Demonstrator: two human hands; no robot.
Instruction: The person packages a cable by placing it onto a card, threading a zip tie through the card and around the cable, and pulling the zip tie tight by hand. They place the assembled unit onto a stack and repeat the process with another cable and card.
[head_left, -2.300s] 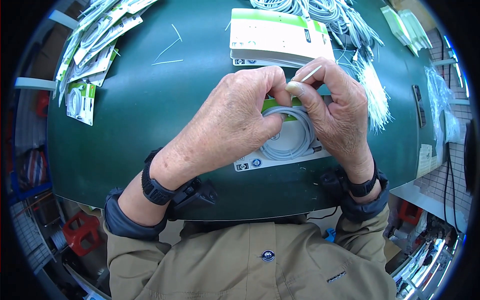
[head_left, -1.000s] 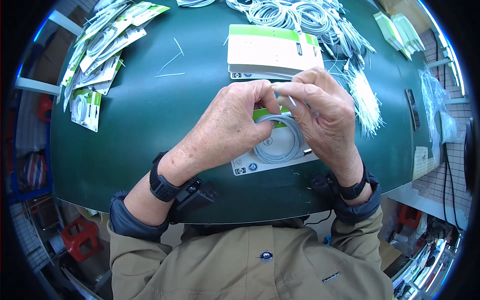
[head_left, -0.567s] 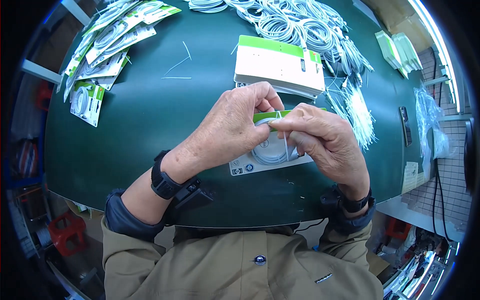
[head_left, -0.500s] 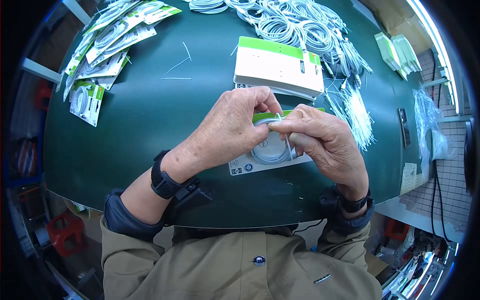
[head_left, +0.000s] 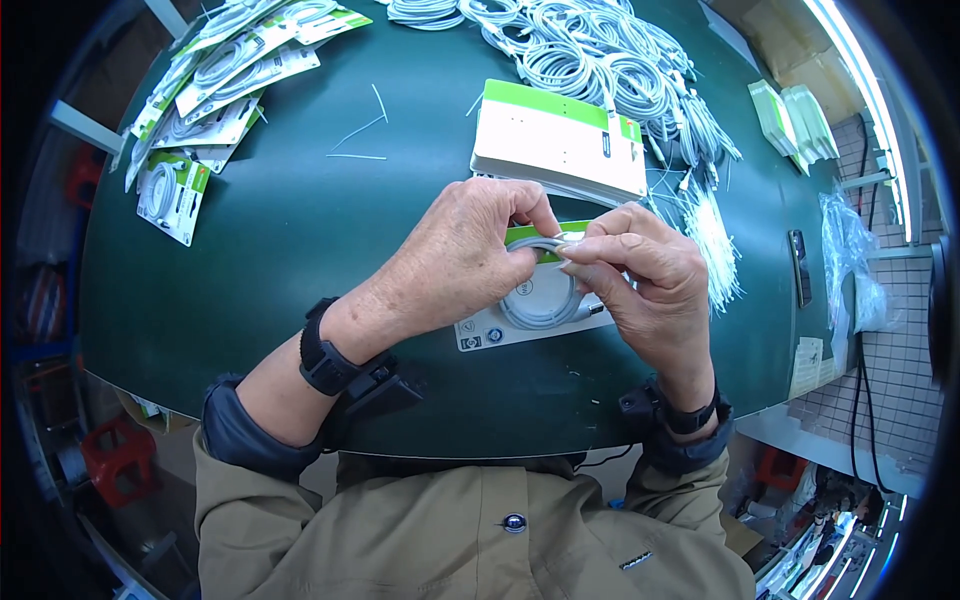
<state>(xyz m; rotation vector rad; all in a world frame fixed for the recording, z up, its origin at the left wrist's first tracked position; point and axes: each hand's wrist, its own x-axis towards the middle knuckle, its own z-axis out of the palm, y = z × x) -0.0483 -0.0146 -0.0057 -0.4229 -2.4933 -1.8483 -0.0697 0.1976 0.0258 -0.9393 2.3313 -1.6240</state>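
Observation:
In front of me lies a white-and-green packaging card point(head_left: 473, 335), with a coiled white cable point(head_left: 545, 320) against it. My left hand point(head_left: 450, 250) is closed on the upper left of the coil, thumb and forefinger bent around it. At the coil's upper right, my right hand point(head_left: 655, 275) pinches what looks like a thin white tie, mostly hidden by the fingertips. A dark-tipped cable end shows at the coil's lower right, just below my right fingers.
A stack of blank cards point(head_left: 560, 140) sits just beyond my hands. Behind it are heaped coiled cables point(head_left: 590, 60), with a bundle of white ties point(head_left: 712, 255) to the right. Carded cables point(head_left: 170, 195) pile up at far left. A phone point(head_left: 799, 268) lies near the right edge.
My right fingers have shifted slightly and opened up around the tie; the strand that hung below them no longer shows. My left hand keeps its grip on the coil.

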